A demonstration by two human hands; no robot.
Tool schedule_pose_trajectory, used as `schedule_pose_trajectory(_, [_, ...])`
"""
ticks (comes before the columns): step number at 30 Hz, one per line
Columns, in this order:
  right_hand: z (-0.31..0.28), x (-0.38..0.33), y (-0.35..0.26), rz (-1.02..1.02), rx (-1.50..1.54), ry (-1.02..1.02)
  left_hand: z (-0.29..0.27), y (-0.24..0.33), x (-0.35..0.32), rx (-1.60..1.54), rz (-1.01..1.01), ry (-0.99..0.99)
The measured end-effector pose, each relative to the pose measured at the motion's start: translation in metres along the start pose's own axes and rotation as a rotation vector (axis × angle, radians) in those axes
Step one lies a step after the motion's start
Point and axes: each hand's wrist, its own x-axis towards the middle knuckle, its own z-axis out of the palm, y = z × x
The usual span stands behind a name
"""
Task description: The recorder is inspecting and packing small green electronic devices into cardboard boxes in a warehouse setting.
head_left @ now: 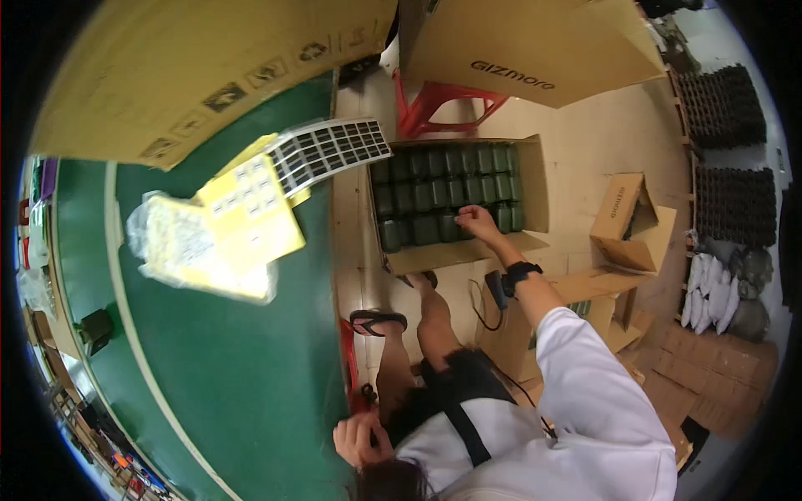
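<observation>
Nearest me, my left hand sits curled at the green tabletop's near edge, holding nothing I can see. Farther out, right hand fingers close on a dark green canister in the open cardboard box on the floor. They're smooth, glossy, tightly packed; one could slip or drag neighbours up.

An open cardboard box is sitting on the pale floor, its flaps folded outward. Inside, dark green packs are standing upright in tight rows, filling it almost completely, their tops glinting faintly. One dark green pack in the near row is sitting just beside the reaching fingers, at the box's front edge, level with its neighbours and seemingly touching them.
</observation>
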Motion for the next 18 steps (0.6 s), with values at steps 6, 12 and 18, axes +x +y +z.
schedule_pose_trajectory(6, [0.034,0.108,0.072,-0.026,-0.629,0.394,0.033,-0.027,-0.023,0.391,0.127,-0.041])
schedule_pose_trajectory(12, [0.065,0.129,0.106,0.152,-0.910,0.615,0.065,-0.038,-0.052,0.211,-0.011,-0.178])
schedule_pose_trajectory(18, [0.064,0.120,0.140,-0.468,-0.826,0.516,0.087,-0.035,-0.054,-0.023,-0.138,-0.277])
